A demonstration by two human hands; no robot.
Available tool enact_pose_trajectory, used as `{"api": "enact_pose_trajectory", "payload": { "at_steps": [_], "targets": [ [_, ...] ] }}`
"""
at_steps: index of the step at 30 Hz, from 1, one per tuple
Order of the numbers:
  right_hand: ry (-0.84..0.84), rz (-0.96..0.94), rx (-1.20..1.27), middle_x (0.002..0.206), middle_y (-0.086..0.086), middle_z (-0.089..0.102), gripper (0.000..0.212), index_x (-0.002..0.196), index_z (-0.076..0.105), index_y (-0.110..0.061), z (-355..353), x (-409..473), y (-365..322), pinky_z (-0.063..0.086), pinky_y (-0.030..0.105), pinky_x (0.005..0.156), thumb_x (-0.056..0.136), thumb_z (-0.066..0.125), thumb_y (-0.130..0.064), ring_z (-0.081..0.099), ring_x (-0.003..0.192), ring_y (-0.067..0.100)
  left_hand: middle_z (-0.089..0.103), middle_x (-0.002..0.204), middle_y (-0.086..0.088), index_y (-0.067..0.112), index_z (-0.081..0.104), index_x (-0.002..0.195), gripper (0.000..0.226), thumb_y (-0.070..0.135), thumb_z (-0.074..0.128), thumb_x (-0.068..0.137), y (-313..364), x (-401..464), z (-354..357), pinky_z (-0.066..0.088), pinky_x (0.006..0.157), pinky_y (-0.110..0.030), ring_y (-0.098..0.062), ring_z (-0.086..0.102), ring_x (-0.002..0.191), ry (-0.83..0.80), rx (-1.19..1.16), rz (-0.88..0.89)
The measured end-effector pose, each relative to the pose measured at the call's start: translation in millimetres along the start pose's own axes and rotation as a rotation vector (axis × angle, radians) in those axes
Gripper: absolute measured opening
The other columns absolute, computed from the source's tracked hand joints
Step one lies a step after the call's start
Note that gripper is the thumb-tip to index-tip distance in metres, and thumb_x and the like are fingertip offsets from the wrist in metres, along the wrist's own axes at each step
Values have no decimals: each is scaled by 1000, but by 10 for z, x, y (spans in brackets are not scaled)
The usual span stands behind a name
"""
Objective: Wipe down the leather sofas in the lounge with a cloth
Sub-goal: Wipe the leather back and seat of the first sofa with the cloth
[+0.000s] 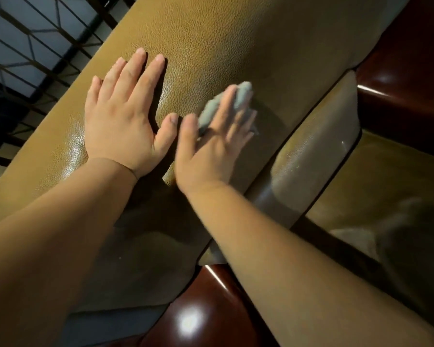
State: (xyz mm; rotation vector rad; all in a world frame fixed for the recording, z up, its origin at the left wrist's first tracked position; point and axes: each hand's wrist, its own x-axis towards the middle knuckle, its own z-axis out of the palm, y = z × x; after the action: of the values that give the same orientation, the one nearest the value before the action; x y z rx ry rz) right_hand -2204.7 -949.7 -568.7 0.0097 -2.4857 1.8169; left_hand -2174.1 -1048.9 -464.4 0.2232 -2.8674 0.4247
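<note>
grey cloth point(217, 107) crumpled under right hand point(208, 149), tan pebbled sofa point(223, 38).

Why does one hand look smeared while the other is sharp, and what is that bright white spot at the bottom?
Head view: the right hand and its grey cloth are motion-blurred, while the left hand lies flat and sharp on the tan leather. The white spot is glare on the glossy wooden armrest. The lower right corner is dim and soft.
</note>
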Motion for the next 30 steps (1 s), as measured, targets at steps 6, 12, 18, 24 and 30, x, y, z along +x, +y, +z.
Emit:
{"api": "enact_pose_trajectory", "payload": {
  "at_steps": [6,12,18,24,30],
  "targets": [
    [-349,-422,-122,174,20,-6,76,167,8,-18,-360,-502,197,5,65,126,105,17,-61,-9,158,49,17,177,0,30,19,170,64,52,27,110,-147,-220,-223,14,131,-54,-28,15,163,-132,-136,-10],
    [-158,131,0,174,17,-12,87,168,-5,-16,-109,-188,-79,7,67,124,96,2,-66,-8,159,45,14,177,-9,19,20,170,70,51,31,108,-794,-1324,-515,19,130,-58,-30,12,164,-272,-84,-25],
    [-381,-464,-216,169,29,13,78,164,12,-15,78,-2221,-80,26,71,117,104,9,-66,9,152,61,19,176,-11,21,23,169,69,48,30,105,-733,-1498,-315,18,128,-60,-35,19,161,-145,-14,-94],
    [29,40,-43,174,21,5,82,168,13,-14,315,-1174,34,13,66,123,101,11,-62,4,157,50,14,177,-1,33,14,170,66,54,23,107,-792,-1538,-206,8,131,-58,-29,13,163,-76,-11,-69],
    [-239,-260,-85,172,25,4,80,167,3,-14,539,-2884,64,17,72,121,105,23,-60,0,156,54,22,175,-4,30,24,168,65,52,30,107,-809,-1543,-142,15,130,-56,-32,20,161,28,-66,-56]
  ]
}}
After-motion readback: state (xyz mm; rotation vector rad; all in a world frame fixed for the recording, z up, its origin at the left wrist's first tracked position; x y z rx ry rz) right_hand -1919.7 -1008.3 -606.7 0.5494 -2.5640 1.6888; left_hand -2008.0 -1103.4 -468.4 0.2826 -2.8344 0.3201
